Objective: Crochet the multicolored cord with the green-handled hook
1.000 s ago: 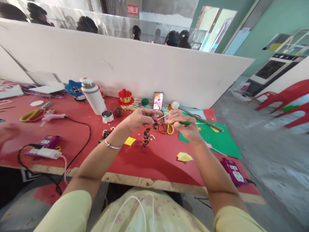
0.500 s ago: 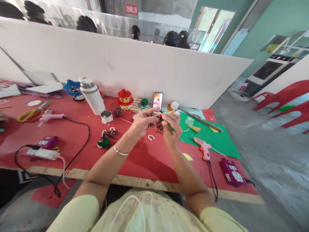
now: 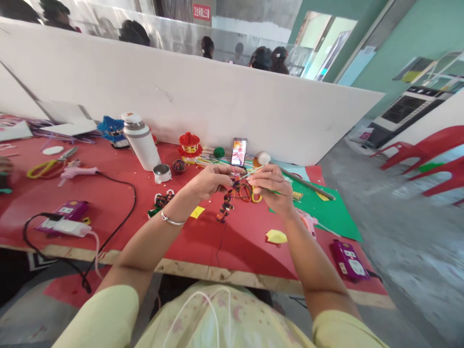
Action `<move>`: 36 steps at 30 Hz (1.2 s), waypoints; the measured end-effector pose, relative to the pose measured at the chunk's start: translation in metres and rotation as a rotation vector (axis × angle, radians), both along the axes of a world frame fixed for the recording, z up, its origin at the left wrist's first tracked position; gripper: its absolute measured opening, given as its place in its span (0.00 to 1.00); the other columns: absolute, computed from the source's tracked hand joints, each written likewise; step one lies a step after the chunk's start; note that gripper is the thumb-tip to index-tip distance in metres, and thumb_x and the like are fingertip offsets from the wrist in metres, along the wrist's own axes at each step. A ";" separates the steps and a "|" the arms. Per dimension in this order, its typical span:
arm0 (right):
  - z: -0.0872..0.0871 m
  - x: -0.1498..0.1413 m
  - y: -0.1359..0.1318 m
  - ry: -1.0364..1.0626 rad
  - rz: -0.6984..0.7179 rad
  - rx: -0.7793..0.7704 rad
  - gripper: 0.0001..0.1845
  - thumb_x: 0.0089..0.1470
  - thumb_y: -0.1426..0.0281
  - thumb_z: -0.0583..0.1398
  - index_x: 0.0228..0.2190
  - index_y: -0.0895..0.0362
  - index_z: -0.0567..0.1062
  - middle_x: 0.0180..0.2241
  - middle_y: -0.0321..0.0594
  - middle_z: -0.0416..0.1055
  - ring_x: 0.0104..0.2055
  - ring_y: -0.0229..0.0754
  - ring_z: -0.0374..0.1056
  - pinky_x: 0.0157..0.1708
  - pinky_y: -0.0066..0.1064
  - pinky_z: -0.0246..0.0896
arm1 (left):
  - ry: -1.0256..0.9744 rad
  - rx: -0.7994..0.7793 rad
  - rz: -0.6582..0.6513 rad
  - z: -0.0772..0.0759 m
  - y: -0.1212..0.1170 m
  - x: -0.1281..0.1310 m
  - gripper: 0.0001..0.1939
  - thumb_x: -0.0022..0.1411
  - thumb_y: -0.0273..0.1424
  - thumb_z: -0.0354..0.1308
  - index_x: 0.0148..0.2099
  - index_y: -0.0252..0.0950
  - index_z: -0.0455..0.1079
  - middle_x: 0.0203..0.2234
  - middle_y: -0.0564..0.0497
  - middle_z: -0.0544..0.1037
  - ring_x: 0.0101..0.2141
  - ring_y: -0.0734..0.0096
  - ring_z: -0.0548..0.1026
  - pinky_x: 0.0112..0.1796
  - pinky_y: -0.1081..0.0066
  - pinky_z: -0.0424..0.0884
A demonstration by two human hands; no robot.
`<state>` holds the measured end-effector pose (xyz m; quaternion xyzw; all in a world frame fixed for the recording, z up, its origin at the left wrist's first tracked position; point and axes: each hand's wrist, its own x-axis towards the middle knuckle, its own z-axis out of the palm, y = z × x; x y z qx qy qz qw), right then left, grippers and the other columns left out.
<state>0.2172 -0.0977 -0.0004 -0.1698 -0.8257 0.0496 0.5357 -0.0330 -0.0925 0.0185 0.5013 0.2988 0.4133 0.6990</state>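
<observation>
Between my two hands, above the red table covering, is a twisted multicoloured yarn strip (image 3: 225,207) in dark, orange and red strands. Its lower end hangs down, and a thin dark thread trails from it towards the table edge. My left hand (image 3: 213,182) pinches the top of the strip between thumb and fingers. My right hand (image 3: 271,187) is closed on a thin pale stick (image 3: 256,170), whose tip lies close to the yarn; its exact kind is unclear. Just below my right fingers show red and yellow loops (image 3: 256,194), like scissor handles.
A phone (image 3: 239,152) stands propped behind my hands. Leftward are a white thermos (image 3: 142,145), a metal-lined cup (image 3: 162,173), a yarn ball (image 3: 179,166) and beaded yarn pieces (image 3: 161,202). A glue gun (image 3: 308,222) and purple power strip (image 3: 350,261) lie right; corded tools lie far left.
My hands have moved apart, the right one to the right. The yarn strip, bunched between my fingers before, now hangs down. A yellow scrap and the coloured loops have come into view.
</observation>
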 end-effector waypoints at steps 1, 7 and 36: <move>0.003 0.002 0.000 -0.021 -0.008 0.011 0.15 0.62 0.61 0.69 0.50 0.38 0.85 0.45 0.33 0.88 0.49 0.49 0.77 0.53 0.49 0.72 | 0.009 0.011 0.001 0.000 0.000 -0.001 0.26 0.43 0.22 0.70 0.48 0.34 0.87 0.25 0.54 0.77 0.22 0.79 0.72 0.23 0.76 0.67; 0.015 0.011 -0.006 -0.146 -0.049 0.006 0.16 0.61 0.62 0.70 0.51 0.37 0.85 0.45 0.31 0.88 0.52 0.49 0.75 0.57 0.50 0.68 | 0.093 0.069 -0.031 0.002 0.003 -0.008 0.26 0.44 0.22 0.68 0.49 0.34 0.87 0.24 0.55 0.75 0.23 0.78 0.70 0.25 0.75 0.69; -0.040 -0.051 -0.029 0.562 -0.108 -0.376 0.11 0.65 0.57 0.66 0.41 0.47 0.87 0.41 0.39 0.87 0.47 0.47 0.81 0.53 0.46 0.77 | -0.076 0.142 0.187 -0.004 -0.017 0.027 0.36 0.44 0.24 0.70 0.60 0.34 0.80 0.28 0.58 0.73 0.25 0.78 0.71 0.25 0.76 0.70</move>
